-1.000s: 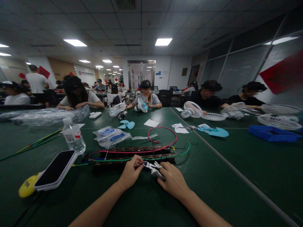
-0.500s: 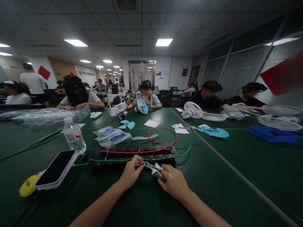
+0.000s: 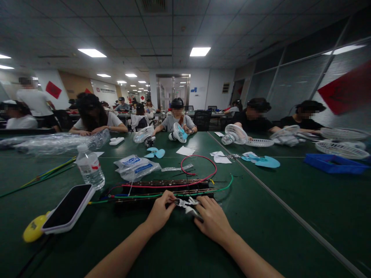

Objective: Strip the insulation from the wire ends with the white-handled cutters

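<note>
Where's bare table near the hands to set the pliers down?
Bare green table right of the right hand, up to the seam strip; also between the phone and the left hand. Crowded ahead of the pliers: wires, plastic bags, water bottle.

My green table (image 3: 261, 231) carries: a phone (image 3: 68, 206) resting on a yellow object (image 3: 32, 229) at left, an upright water bottle (image 3: 90, 166), plastic bags (image 3: 136, 166), a wire bundle (image 3: 162, 189) at centre, a blue tray (image 3: 333, 164) far right.

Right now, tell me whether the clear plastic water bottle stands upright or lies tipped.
Upright: the clear plastic water bottle stands on its base on the green table, white cap uppermost.
</note>
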Motion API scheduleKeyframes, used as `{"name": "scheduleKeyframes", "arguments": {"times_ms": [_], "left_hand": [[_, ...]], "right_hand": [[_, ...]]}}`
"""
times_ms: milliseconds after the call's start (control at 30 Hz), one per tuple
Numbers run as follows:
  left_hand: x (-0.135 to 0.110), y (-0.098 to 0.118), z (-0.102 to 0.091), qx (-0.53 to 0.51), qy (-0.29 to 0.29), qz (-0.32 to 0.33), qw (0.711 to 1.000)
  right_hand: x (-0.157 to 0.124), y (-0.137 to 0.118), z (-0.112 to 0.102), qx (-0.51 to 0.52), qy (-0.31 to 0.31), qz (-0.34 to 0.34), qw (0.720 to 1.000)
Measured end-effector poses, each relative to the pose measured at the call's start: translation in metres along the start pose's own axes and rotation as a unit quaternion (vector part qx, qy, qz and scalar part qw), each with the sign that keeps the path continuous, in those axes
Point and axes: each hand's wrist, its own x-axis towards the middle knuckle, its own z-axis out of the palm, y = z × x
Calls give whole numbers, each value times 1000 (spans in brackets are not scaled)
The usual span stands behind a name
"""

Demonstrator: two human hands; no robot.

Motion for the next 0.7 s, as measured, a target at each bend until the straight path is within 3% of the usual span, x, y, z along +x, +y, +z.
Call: {"name": "scheduleKeyframes", "arguments": {"times_ms": [400, 700], "left_hand": [[2, 7, -1, -11, -25, 17, 999], [2, 0, 0, -15, 1, -8, 1000]], "right_hand": [[-3, -2, -2, 5, -47, 33, 998], [-1, 0, -5, 10, -15, 21, 1000]]}}
